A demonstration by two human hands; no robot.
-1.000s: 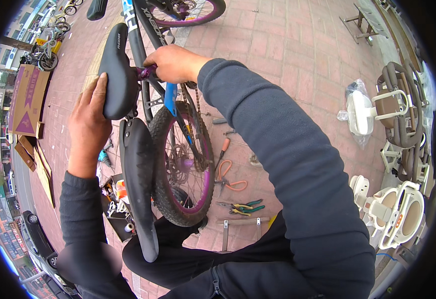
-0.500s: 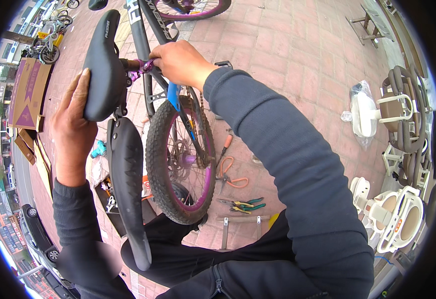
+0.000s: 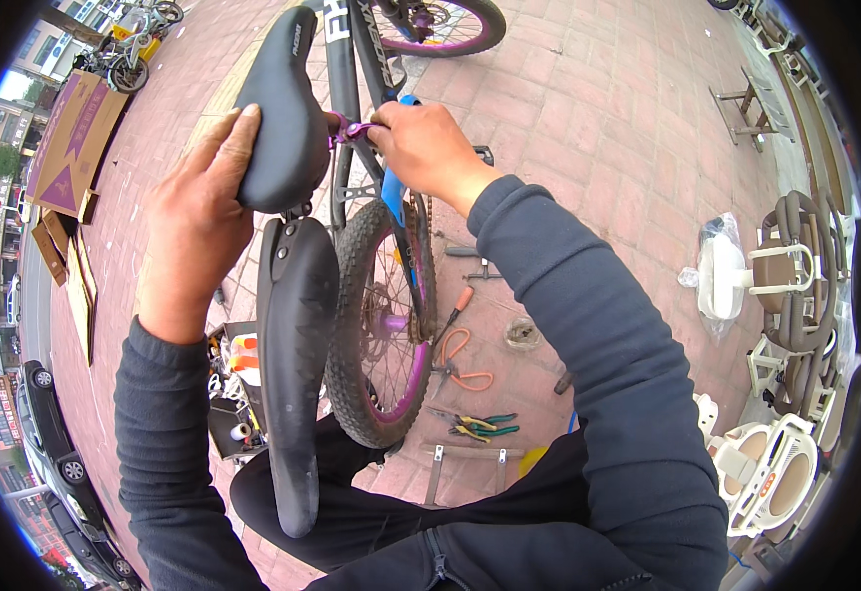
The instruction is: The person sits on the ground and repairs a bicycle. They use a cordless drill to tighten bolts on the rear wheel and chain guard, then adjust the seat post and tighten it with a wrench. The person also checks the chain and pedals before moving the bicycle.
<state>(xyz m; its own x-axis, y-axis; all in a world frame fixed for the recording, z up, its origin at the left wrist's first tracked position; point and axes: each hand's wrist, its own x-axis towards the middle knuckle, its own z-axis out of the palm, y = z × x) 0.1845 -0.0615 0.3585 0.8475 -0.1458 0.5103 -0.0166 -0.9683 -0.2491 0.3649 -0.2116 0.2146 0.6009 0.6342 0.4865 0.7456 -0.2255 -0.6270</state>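
- Left of top centre in the head view, the black seat (image 3: 288,118) sits on the bike (image 3: 344,74), its narrow end toward the upper edge.
- Against the seat's left side, the left hand (image 3: 194,212) lies with fingers extended; whether its grip closes underneath cannot be told.
- Just right of the seat, the right hand (image 3: 429,148) has its grip closed on the purple clamp (image 3: 355,129).
- Below the seat, the black mudguard (image 3: 298,295) extends toward the lower edge, beside the rear wheel (image 3: 354,295).
- At lower centre, pliers (image 3: 488,426) lie on the paving (image 3: 588,177).
- The step in hand looks like setting the seat at its clamp; the next move calls for a steady seat while the clamp is worked.
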